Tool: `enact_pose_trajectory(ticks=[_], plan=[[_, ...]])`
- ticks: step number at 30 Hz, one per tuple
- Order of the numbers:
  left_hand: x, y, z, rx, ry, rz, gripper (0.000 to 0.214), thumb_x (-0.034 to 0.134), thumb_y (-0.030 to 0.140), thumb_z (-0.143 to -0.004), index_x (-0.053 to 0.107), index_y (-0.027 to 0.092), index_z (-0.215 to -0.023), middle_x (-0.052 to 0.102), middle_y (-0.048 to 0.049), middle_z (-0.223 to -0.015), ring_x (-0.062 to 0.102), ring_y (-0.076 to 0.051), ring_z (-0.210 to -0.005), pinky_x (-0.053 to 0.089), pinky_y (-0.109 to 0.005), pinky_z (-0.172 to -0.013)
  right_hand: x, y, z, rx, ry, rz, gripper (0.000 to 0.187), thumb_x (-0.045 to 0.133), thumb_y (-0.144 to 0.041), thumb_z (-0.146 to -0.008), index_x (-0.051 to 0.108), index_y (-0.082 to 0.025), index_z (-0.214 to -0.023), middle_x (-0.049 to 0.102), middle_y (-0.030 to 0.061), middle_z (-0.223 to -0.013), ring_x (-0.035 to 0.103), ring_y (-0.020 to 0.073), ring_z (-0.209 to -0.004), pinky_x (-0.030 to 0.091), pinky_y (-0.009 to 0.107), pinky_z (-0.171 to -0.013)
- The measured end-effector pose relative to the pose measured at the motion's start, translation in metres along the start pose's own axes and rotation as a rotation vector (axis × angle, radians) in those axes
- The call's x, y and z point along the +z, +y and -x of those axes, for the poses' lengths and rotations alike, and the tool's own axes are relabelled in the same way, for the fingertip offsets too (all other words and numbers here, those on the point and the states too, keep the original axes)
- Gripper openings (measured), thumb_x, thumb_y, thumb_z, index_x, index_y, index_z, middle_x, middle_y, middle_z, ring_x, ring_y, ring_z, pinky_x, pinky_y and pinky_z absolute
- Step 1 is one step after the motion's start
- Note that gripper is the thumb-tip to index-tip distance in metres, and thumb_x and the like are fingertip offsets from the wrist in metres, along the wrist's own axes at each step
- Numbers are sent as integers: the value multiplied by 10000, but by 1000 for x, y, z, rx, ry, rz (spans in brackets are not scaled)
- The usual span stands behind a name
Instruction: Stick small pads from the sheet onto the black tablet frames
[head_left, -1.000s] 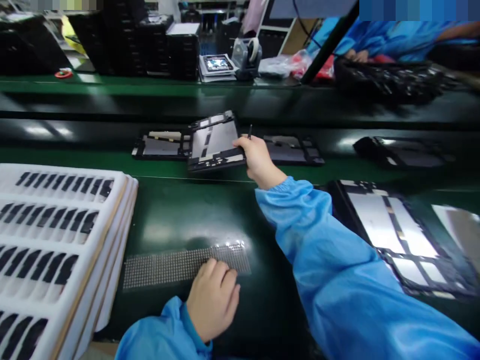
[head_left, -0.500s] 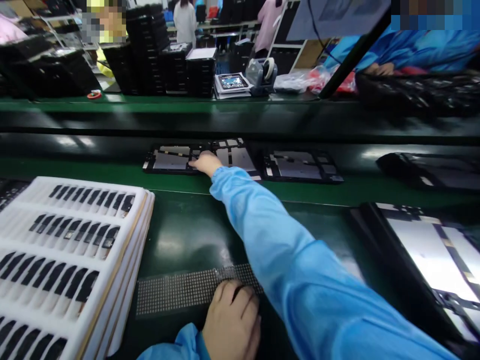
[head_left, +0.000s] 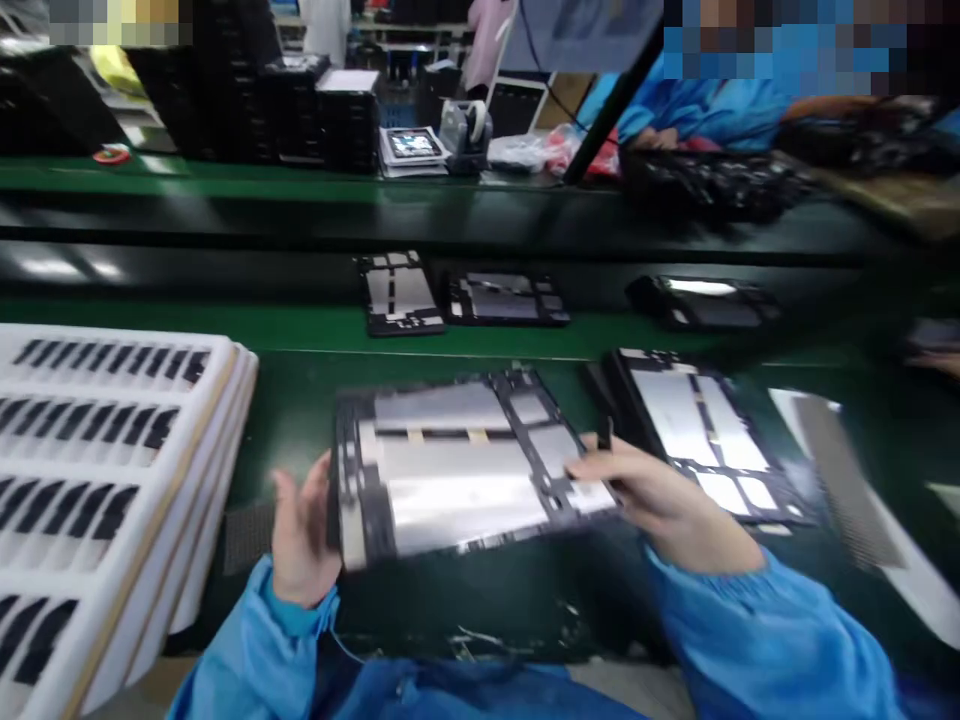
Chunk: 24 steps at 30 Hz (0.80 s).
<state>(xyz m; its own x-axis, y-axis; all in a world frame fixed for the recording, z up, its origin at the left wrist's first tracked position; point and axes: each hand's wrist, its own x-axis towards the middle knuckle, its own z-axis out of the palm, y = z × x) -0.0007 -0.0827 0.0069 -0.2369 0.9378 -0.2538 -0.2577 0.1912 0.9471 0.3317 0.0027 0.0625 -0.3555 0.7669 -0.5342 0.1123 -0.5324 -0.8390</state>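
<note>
In the head view a tablet frame (head_left: 450, 465), with silvery metal plates and a dark border, is held tilted over the green bench. My right hand (head_left: 660, 490) grips its right edge, thumb on top and the other fingers partly hidden. A small dark upright piece (head_left: 604, 433) shows by that hand; I cannot tell what it is. At the left edge is my left hand (head_left: 304, 535), open, its thumb spread away and some fingertips hidden behind the frame. Another tablet frame (head_left: 697, 420) lies on the bench to the right, beyond my right hand.
Stacked white foam trays (head_left: 172, 480) holding rows of small dark parts stand at left. More tablet frames (head_left: 401, 293) lie along the green strip ahead. A perforated strip (head_left: 847, 480) lies at right. A tape dispenser (head_left: 465, 135) is on the back ledge, where a co-worker's hands (head_left: 656, 140) show.
My right hand has brought a tablet frame from the green strip to the near bench. My left hand has moved left from the gridded sheet to the frame's edge. The view has shifted right.
</note>
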Motion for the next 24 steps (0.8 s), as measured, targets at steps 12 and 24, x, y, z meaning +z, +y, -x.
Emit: enact_pose_trajectory(ticks=[12,24], plan=[[19,-12,57,508,32,-683,742,780,361,-956,463,270,-1621,539,-141,-1490,574,-273,-1351,548,-435,-1103,-2,50,71,-268,452,215,555,772,-776,-919,857,-228,-914,731,35,-839,588,159,-751,476,295,-690],[37,3,-70,760,-863,-1336,265,559,347,-1104,794,226,-1115,716,-65,-993,681,-191,-829,369,-327,-602,37,29,-64,-375,-96,302,364,914,-492,-915,805,-198,-1100,815,55,-1068,751,183,-935,634,316,-895]])
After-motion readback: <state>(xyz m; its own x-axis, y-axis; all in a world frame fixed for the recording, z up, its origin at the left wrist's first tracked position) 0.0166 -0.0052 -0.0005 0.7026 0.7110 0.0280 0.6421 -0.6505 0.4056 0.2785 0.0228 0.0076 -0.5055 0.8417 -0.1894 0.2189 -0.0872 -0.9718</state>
